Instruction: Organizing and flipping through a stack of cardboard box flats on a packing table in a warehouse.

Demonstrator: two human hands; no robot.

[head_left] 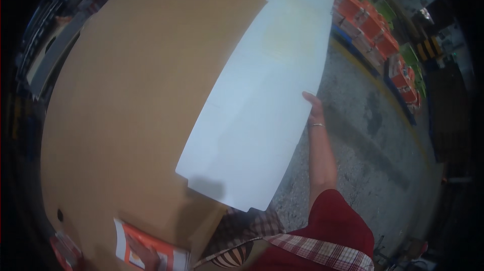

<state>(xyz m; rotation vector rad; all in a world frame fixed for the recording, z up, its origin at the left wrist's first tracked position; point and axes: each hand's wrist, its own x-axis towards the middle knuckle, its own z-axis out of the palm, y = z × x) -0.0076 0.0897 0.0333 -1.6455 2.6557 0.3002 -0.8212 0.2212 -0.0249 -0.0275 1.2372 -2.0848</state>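
A long white flat cardboard blank with small notches at its corners stretches from the far right edge of the brown table toward me. My right hand grips its right edge, thumb on top and the other fingers hidden beneath. At the lower left, my left hand is closed on a small stack of orange-and-white printed booklets at the table's near side. The lower part of that hand is cut off by the frame.
The brown tabletop fills the left and middle. Another orange-and-white printed stack lies at its near left corner. On the right, beyond the grey concrete floor, orange and green boxes stand in rows on blue pallets.
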